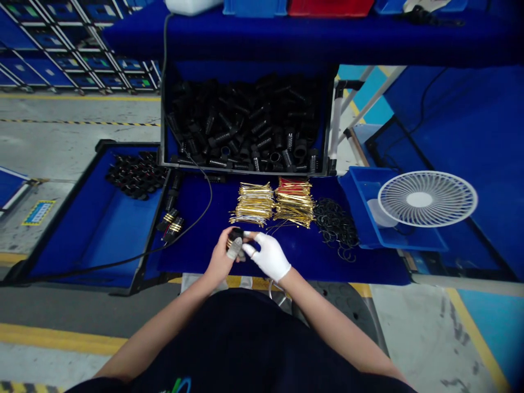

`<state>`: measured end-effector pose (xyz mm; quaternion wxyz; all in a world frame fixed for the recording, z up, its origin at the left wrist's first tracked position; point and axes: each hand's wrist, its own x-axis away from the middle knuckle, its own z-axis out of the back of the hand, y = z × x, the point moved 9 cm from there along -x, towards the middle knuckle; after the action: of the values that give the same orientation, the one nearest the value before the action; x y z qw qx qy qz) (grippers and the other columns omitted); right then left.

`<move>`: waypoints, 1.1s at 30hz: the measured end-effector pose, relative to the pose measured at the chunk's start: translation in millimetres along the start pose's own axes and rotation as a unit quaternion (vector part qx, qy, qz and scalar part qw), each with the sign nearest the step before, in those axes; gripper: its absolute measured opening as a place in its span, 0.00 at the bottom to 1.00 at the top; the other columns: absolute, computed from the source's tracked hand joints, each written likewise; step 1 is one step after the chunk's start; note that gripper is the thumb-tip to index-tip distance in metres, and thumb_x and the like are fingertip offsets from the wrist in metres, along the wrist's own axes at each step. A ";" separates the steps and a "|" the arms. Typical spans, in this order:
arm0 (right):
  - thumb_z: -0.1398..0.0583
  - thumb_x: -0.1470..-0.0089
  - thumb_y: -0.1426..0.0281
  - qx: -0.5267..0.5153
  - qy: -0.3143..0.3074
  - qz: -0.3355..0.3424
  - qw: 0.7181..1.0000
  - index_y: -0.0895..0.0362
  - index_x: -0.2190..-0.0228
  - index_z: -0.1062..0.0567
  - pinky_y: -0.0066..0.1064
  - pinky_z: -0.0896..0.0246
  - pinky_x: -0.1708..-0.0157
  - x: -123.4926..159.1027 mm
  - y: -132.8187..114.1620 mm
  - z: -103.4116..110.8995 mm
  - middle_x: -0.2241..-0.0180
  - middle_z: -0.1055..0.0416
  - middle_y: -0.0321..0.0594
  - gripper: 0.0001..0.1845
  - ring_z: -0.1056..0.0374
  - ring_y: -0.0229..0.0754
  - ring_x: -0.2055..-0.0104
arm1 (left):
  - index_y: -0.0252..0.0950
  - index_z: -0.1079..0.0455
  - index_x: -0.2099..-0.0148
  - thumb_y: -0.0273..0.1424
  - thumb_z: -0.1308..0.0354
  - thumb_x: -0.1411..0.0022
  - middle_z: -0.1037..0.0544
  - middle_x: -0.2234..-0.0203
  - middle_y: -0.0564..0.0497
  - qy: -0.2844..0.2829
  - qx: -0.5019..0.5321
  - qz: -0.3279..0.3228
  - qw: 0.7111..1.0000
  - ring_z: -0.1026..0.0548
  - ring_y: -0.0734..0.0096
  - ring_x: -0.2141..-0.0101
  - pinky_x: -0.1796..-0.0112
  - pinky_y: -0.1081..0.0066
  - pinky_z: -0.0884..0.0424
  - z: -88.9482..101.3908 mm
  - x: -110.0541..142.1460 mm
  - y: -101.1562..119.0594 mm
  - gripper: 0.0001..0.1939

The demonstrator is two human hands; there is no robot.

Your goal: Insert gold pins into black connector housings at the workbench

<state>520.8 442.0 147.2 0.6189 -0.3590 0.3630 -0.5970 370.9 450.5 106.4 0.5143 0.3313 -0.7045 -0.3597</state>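
My left hand (223,256), bare with a grey cot on the thumb, is closed around a small black cylindrical part (235,235) held over the blue table (311,256). My right hand (268,254), in a white glove, pinches the same part from the right. Just beyond my hands lie two bundles of gold pins (254,203), the right one (293,201) banded in red. A heap of thin black rings (334,222) lies to their right.
A large bin of black threaded plastic parts (245,128) stands at the back. A blue tray (94,229) at left holds a pile of black parts (135,173). A black cable (196,221) crosses the table. A white fan (428,198) rests over a blue bin at right.
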 end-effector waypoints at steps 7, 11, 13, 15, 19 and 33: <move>0.42 0.37 0.70 0.265 0.003 0.019 0.964 0.51 0.56 0.22 0.32 0.33 0.50 -67.9 15.3 25.7 0.52 0.25 0.41 0.11 0.27 0.43 0.52 | 0.34 0.32 0.39 0.40 0.45 0.35 0.35 0.43 0.30 0.177 -0.634 -0.211 0.722 0.43 0.35 0.38 0.40 0.43 0.47 82.5 -19.2 63.7 0.26; 0.43 0.36 0.67 0.339 -0.036 0.012 0.940 0.50 0.56 0.22 0.31 0.34 0.57 -101.6 14.7 5.9 0.51 0.27 0.42 0.11 0.27 0.43 0.56 | 0.32 0.39 0.33 0.39 0.52 0.31 0.36 0.41 0.31 0.176 -0.663 -0.253 0.682 0.42 0.40 0.38 0.38 0.46 0.48 89.9 -22.1 74.5 0.29; 0.41 0.38 0.66 0.346 -0.041 0.011 0.937 0.50 0.56 0.22 0.31 0.34 0.61 -113.7 13.8 -5.0 0.52 0.27 0.43 0.10 0.26 0.44 0.59 | 0.31 0.41 0.32 0.40 0.53 0.31 0.36 0.42 0.31 0.194 -0.671 -0.247 0.672 0.42 0.39 0.38 0.38 0.47 0.48 94.8 -30.1 82.2 0.30; 0.39 0.41 0.66 0.352 -0.046 0.009 0.935 0.51 0.59 0.21 0.30 0.35 0.64 -120.8 12.9 -13.2 0.54 0.26 0.44 0.09 0.26 0.43 0.62 | 0.29 0.43 0.31 0.41 0.51 0.32 0.37 0.42 0.29 0.229 -0.680 -0.228 0.658 0.42 0.38 0.39 0.39 0.48 0.46 105.3 -42.3 93.5 0.33; 0.41 0.39 0.68 0.353 -0.021 0.004 0.935 0.53 0.62 0.22 0.31 0.35 0.63 -121.5 8.3 -8.1 0.56 0.26 0.44 0.08 0.27 0.43 0.64 | 0.25 0.46 0.31 0.42 0.49 0.33 0.37 0.42 0.27 0.298 -0.685 -0.178 0.640 0.41 0.36 0.39 0.40 0.48 0.45 139.0 -68.6 121.1 0.36; 0.41 0.40 0.72 0.320 0.004 0.005 0.947 0.51 0.54 0.23 0.32 0.36 0.49 -112.5 27.3 29.9 0.49 0.26 0.42 0.13 0.29 0.44 0.50 | 0.36 0.27 0.52 0.34 0.37 0.42 0.34 0.46 0.34 0.287 -0.681 -0.159 0.654 0.40 0.41 0.42 0.46 0.49 0.42 177.7 -116.0 165.1 0.16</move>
<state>557.4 555.6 139.8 0.7024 -0.1380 0.1574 -0.6803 213.0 663.2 152.2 0.7073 0.0821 -0.0154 -0.7019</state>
